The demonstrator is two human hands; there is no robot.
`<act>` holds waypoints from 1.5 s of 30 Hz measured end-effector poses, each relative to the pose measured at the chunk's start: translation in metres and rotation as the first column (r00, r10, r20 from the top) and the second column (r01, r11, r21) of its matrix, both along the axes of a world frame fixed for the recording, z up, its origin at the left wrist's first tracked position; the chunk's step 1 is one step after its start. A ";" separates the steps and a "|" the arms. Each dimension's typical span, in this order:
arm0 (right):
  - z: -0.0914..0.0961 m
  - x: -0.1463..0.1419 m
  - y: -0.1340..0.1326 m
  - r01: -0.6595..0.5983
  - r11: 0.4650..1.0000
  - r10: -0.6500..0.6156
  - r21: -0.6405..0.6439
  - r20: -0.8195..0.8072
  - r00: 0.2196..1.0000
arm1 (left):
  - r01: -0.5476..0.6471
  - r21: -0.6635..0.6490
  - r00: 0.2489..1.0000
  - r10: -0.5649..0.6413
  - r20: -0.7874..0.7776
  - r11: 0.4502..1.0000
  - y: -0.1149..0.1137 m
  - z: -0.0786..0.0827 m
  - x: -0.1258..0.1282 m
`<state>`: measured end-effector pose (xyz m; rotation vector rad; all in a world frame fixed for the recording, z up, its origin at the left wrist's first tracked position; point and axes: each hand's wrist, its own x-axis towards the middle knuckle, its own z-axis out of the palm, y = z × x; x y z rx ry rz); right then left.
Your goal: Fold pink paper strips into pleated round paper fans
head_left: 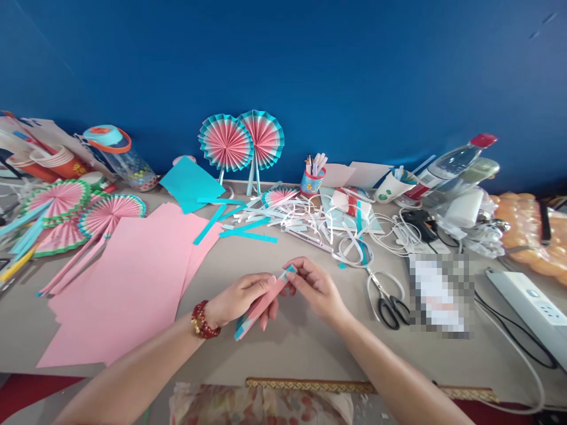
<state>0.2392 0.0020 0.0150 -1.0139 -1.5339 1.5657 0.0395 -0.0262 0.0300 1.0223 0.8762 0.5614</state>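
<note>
A narrow folded paper strip (pixel 264 302), pink with blue ends, is held aslant above the table between my two hands. My left hand (pixel 243 298), with a red bead bracelet (pixel 204 320) at its wrist, is closed round the strip's middle. The thumb and fingers of my right hand (pixel 312 286) pinch its upper blue end. Large pink paper sheets (pixel 133 283) lie to the left of my hands. Beyond them are blue paper strips (pixel 248 231) and a heap of white paper cuttings (pixel 305 215). Black-handled scissors (pixel 387 307) rest on the right.
Pink-and-blue pleated paper fans (pixel 225 143) stand against the blue wall, and several more lie at left. A pen cup (pixel 311 182), a plastic bottle (pixel 447 168) and a blue-lidded jar (pixel 121 156) line the back. At right are cables and a power strip (pixel 531 301).
</note>
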 end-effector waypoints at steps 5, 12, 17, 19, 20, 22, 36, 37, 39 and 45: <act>-0.001 0.000 0.001 0.015 1.000 -0.015 0.022 -0.002 1.000 | 0.072 0.019 0.995 -0.070 -0.072 0.997 0.002 0.001 0.000; -0.001 -0.001 0.002 0.027 1.000 -0.027 -0.012 -0.026 0.999 | -0.004 0.087 0.971 0.024 -0.240 0.996 -0.002 0.000 0.006; 0.000 -0.004 0.001 0.000 0.995 -0.012 -0.102 -0.122 0.992 | -0.025 0.139 0.960 0.063 -0.273 0.990 -0.006 0.002 0.008; 0.000 -0.005 0.000 0.010 0.992 -0.027 -0.124 -0.139 0.990 | -0.021 0.142 0.958 0.061 -0.282 0.990 -0.007 0.003 0.008; -0.001 -0.005 0.000 0.021 0.991 -0.040 -0.132 -0.143 0.989 | -0.018 0.144 0.956 0.059 -0.286 0.989 -0.007 0.003 0.008; -0.004 -0.006 0.000 0.035 0.989 -0.058 -0.146 -0.151 0.987 | -0.013 0.146 0.954 0.056 -0.294 0.989 -0.008 0.003 0.009; -0.006 -0.008 -0.003 -0.012 0.993 0.003 -0.114 -0.076 0.997 | -0.016 0.229 0.977 0.065 -0.205 0.973 -0.006 -0.001 0.008; -0.006 -0.008 -0.003 -0.020 0.994 0.013 -0.107 -0.069 0.998 | -0.024 0.243 0.974 0.078 -0.212 0.970 -0.006 -0.001 0.008; -0.006 -0.008 -0.004 -0.041 0.993 0.033 -0.109 -0.074 0.997 | -0.028 0.269 0.972 0.089 -0.217 0.963 -0.006 -0.002 0.008; -0.010 -0.008 -0.006 -0.039 0.997 0.037 -0.070 -0.031 0.999 | -0.050 0.294 0.959 0.129 -0.254 0.954 -0.009 -0.005 0.011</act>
